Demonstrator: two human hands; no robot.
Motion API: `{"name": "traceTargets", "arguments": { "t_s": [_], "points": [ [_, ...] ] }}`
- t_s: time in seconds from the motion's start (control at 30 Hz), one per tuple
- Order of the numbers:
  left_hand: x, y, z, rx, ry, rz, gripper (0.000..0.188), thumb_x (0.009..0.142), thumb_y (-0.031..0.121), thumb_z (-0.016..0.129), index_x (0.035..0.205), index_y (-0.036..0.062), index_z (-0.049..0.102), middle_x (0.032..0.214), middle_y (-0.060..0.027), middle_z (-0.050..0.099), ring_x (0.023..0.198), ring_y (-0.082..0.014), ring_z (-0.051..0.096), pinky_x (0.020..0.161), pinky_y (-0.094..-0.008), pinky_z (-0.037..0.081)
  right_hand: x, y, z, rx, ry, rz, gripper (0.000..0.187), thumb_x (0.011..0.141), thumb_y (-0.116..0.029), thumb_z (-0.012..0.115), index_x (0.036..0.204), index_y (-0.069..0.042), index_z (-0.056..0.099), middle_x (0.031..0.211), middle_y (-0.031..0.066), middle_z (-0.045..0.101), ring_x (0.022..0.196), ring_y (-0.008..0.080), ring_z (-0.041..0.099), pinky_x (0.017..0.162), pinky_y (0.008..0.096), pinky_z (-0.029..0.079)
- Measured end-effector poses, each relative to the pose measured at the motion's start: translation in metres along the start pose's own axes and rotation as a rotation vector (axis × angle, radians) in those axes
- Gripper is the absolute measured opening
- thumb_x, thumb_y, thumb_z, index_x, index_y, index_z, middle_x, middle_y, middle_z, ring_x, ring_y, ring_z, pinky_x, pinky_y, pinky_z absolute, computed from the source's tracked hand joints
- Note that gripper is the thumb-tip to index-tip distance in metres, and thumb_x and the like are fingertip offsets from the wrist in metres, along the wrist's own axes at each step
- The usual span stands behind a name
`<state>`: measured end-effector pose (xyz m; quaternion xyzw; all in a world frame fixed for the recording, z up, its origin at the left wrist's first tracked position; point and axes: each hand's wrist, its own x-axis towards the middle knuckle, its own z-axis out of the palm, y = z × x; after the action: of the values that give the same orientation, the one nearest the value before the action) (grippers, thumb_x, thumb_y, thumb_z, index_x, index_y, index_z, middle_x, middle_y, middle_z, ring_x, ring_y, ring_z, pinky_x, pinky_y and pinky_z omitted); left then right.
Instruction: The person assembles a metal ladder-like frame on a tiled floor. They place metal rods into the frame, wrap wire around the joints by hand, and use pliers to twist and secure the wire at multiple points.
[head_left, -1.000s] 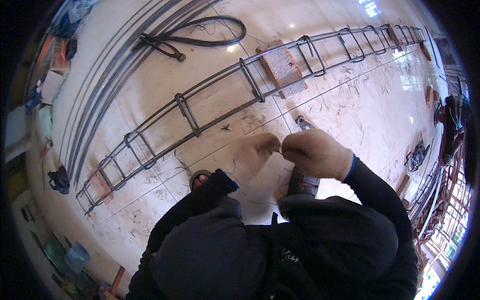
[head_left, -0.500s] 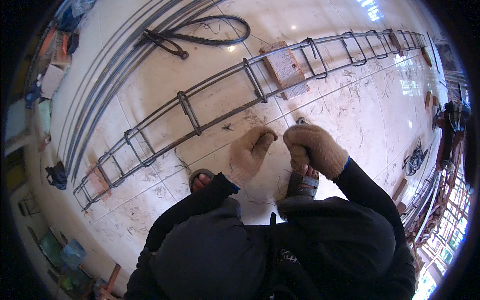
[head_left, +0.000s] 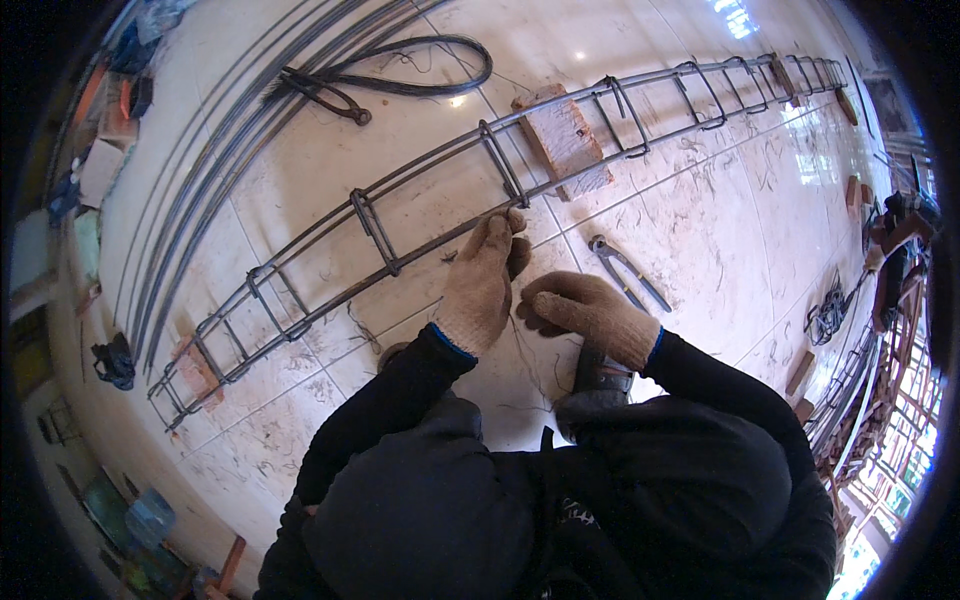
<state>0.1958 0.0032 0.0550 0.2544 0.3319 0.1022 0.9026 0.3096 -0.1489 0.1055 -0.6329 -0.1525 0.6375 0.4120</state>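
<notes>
Steel rebar cage [head_left: 420, 200] lies lengthwise across the pale tiled floor [head_left: 720, 230], its near bar running just under my gloved hands. The left hand [head_left: 480, 285] is up at the cage, its fingers curled over the near bar beside a stirrup [head_left: 503, 165]; it looks closed on the bar or on fine wire there, though I cannot tell which. The right hand [head_left: 590, 315] sits just beside it, loosely curled, thumb toward the left glove; I cannot tell whether it pinches anything. Pincers [head_left: 625, 272] lie on the floor just right of the right hand, untouched.

Risks, as I judge them:
- Loose tie-wire offcuts scatter the tiles near my knees; a knit glove could snag, or a cut end could prick through.
- The cage rests on a wooden block [head_left: 565, 145]; a sideways pull at the bar could roll it off.
- Fingers wrapped beside the stirrup could be pinched if the bar shifts.
- A wire coil [head_left: 400, 70] and long loose bars [head_left: 230, 150] lie beyond the cage, a trip hazard on rising.

Packages, labels and signs: small blue, orange and white items sit at the far left rim, too distorted to identify. A bluish container [head_left: 150, 515] shows lower left. No legible label or sign.
</notes>
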Motion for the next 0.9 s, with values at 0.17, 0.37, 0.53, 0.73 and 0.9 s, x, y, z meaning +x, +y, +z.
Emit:
{"name": "traceTargets", "arguments": {
  "t_s": [0.17,0.37,0.53,0.73,0.9],
  "points": [
    [0.009,-0.009,-0.003,0.222,0.015,0.203,0.04,0.115,0.043,0.055,0.13,0.0066,0.061,0.113,-0.0021,0.061,0.098,-0.0145,0.059,0.097,-0.0327,0.052,-0.004,-0.014,0.007,0.252,-0.092,0.14,0.047,0.115,-0.036,0.055,0.139,0.004,0.061,0.109,0.0106,0.071,0.093,0.0177,0.071,0.087,0.0334,0.061],
    [0.019,0.008,-0.013,0.533,0.037,0.469,0.022,0.112,0.026,0.065,0.115,0.0041,0.07,0.102,-0.0004,0.068,0.095,-0.0109,0.062,0.089,-0.025,0.05,-0.003,-0.002,-0.003,-0.016,0.035,0.082,0.035,0.113,-0.03,0.057,0.122,0.002,0.068,0.098,0.009,0.071,0.083,0.0186,0.065,0.076,0.0365,0.058],
    [0.012,0.015,-0.027,0.94,0.2,0.646,0.022,0.106,0.022,0.072,0.103,0.0007,0.073,0.098,-0.0082,0.07,0.092,-0.0182,0.067,0.081,-0.0298,0.053,-0.009,-0.03,-0.017,-1.07,0.491,-0.304,0.018,0.103,-0.023,0.065,0.102,-0.007,0.074,0.088,0.0179,0.074,0.081,0.0361,0.073,0.073,0.0479,0.058],
    [0.01,0.019,-0.025,1.09,0.235,1.045,0.018,0.103,0.018,0.073,0.099,0.0011,0.075,0.095,-0.0128,0.067,0.087,-0.0252,0.068,0.072,-0.0344,0.055,-0.019,-0.033,-0.017,-1.028,0.392,-0.409,0.015,0.104,-0.019,0.065,0.105,-0.007,0.075,0.083,0.0139,0.073,0.07,0.0362,0.071,0.066,0.0479,0.057],
    [0.017,0.038,-0.024,1.029,0.326,1.175,0.015,0.101,0.016,0.074,0.099,0.002,0.075,0.095,-0.013,0.069,0.093,-0.0285,0.067,0.081,-0.0382,0.055,-0.018,-0.047,-0.007,0.064,0.017,0.122,0.019,0.105,-0.018,0.063,0.113,-0.005,0.074,0.092,0.0143,0.073,0.079,0.0304,0.071,0.075,0.0391,0.058]
  ]
}}
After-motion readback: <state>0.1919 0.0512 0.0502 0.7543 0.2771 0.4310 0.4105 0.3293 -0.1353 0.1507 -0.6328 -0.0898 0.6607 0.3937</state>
